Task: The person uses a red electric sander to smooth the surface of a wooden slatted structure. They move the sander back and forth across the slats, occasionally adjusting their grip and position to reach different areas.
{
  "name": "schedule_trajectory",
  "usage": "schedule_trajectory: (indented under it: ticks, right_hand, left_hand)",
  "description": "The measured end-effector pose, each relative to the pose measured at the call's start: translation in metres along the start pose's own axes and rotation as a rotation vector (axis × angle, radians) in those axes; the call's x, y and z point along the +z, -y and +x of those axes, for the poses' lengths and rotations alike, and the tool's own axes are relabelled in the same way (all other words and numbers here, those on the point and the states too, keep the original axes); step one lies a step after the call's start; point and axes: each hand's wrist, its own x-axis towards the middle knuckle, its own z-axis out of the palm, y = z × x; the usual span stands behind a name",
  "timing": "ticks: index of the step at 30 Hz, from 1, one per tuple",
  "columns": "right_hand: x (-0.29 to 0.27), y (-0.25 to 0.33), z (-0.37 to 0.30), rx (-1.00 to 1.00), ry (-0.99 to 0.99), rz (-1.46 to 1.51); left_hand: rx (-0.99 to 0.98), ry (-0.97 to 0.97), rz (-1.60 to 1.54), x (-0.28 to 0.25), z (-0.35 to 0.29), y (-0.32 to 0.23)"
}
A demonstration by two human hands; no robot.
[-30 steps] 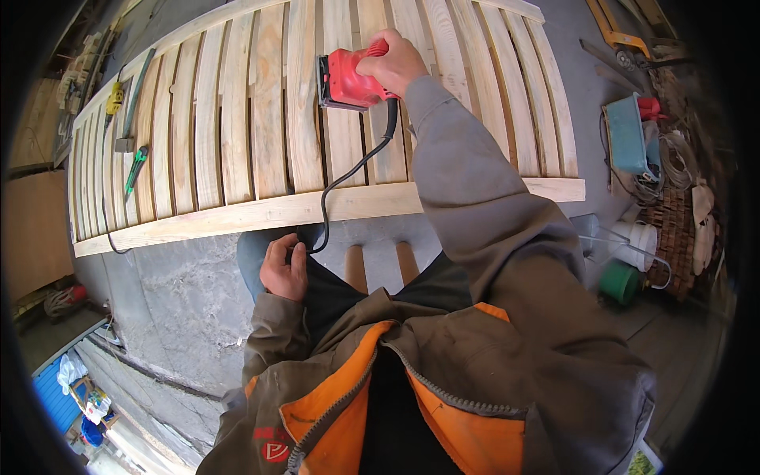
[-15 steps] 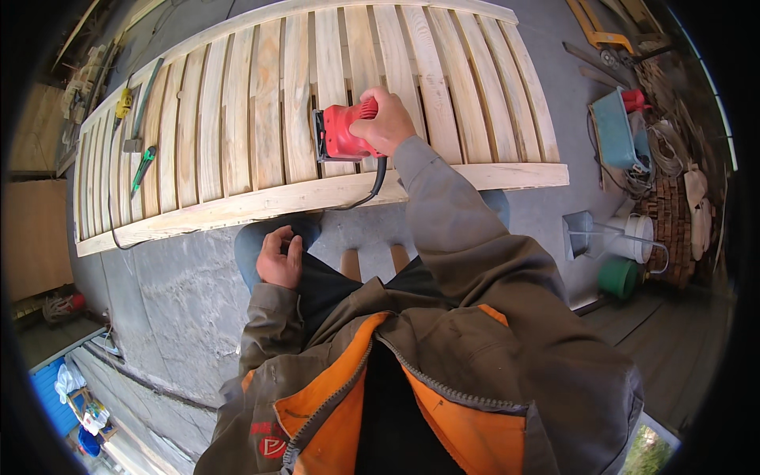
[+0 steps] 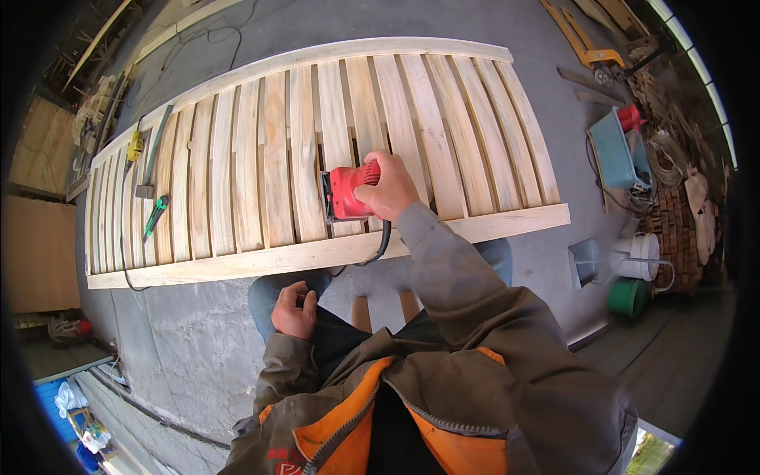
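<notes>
A red electric sander [image 3: 349, 193] lies on the pale wooden slats, near the long front rail. My right hand [image 3: 389, 188] is wrapped round its body from the right, and its black cord [image 3: 385, 240] drops over the rail toward me. The slatted wooden frame [image 3: 443, 225] stretches across in front of my knees. My left hand [image 3: 295, 310] rests on my left thigh, holding nothing, with its fingers loosely bent and apart. The sander's underside is hidden.
On the frame's left end lie a green and black utility knife [image 3: 156, 218], a hammer [image 3: 146, 191] and a yellow tool [image 3: 134, 148]. To the right stand a blue tub [image 3: 611, 150], a white bucket [image 3: 643, 257], a green bucket [image 3: 627, 298] and a dustpan [image 3: 584, 261].
The view has tilted, so the frame and tools sit lower in the picture. My right hand stays on the sander, at nearly the same spot on the slats. The left hand stays on my thigh.
</notes>
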Motion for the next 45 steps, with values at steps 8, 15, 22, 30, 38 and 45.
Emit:
schedule_trajectory:
  ticks: [8,15,22,30,38,45]
  right_hand:
    - [-0.006,0.006,0.104,0.011,-0.013,-0.028]
    - [-0.013,0.028,0.19,0.012,0.018,-0.02]
    - [-0.021,0.019,0.28,-0.033,-0.018,0.024]
    - [-0.019,0.025,0.358,-0.071,-0.02,-0.032]
    - [-0.02,0.018,0.385,-0.103,0.013,0.103]
    - [-0.023,0.027,0.363,-0.065,0.045,-0.025]
  left_hand:
    - [-0.015,0.038,0.009,0.002,0.01,-0.003]
    - [-0.045,0.073,0.041,0.003,0.018,-0.001]
    - [-0.058,0.119,0.059,0.006,0.033,-0.007]
    - [-0.051,0.165,0.096,0.009,0.043,-0.005]
    - [-0.056,0.186,0.102,0.011,0.052,-0.014]
    - [-0.01,0.157,0.098,0.011,0.05,-0.013]
